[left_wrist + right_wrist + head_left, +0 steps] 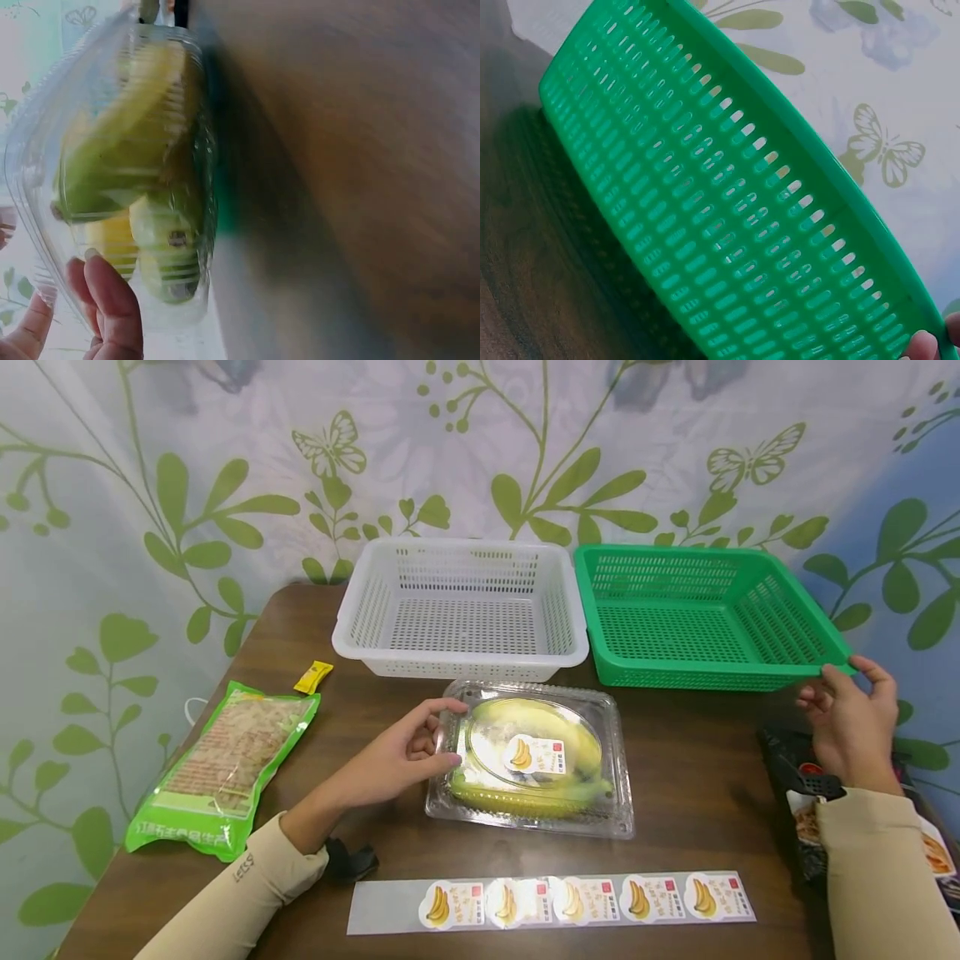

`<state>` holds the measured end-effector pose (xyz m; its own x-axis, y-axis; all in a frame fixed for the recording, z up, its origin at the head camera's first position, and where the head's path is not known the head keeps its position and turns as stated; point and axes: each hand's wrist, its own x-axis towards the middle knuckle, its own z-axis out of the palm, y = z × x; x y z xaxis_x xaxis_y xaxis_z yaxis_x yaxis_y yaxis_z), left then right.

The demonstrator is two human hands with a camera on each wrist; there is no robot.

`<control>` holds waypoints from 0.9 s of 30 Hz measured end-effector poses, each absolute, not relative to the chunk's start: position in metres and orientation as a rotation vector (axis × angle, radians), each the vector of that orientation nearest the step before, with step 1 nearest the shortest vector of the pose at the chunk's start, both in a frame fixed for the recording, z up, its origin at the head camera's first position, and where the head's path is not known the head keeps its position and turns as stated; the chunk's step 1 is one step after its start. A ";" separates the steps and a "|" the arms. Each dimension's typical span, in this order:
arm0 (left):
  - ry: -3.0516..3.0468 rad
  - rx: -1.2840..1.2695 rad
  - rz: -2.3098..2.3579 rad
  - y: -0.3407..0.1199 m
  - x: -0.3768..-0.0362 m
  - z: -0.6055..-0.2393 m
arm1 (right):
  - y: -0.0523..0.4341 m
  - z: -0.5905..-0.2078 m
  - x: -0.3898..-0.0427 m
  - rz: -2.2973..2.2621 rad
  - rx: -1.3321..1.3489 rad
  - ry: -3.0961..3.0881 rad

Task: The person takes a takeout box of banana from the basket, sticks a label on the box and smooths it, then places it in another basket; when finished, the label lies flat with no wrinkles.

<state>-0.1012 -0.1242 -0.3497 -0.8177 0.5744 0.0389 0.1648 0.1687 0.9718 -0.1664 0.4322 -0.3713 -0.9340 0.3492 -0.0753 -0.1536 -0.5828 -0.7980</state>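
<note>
Touching left hand (pixel 397 758): banana box (pixel 534 760)

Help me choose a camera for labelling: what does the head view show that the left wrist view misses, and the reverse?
Only the head view shows the white basket, the green basket with the right hand at its near corner, the sticker strip and the green snack bag.

Only the left wrist view shows the bananas close up from the side, through the ribbed wall.

Both show the clear banana box on the brown table, with the left hand touching its edge.
</note>
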 end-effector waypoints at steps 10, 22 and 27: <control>2.211 0.660 1.655 -0.112 -0.093 -0.326 | 0.433 -0.372 -0.163 2.548 -0.330 -1.264; 2.164 0.748 1.686 -0.099 -0.102 -0.331 | 0.432 -0.372 -0.165 2.548 -0.304 -1.281; 2.183 0.816 1.704 -0.087 -0.111 -0.321 | 0.433 -0.372 -0.167 2.557 -0.325 -1.272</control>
<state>-0.1113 -0.0871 -0.3212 -0.8107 0.5690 0.1378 0.2717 0.1572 0.9495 -0.1668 0.4329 -0.3720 -0.9393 0.3334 -0.0804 -0.1370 -0.5799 -0.8031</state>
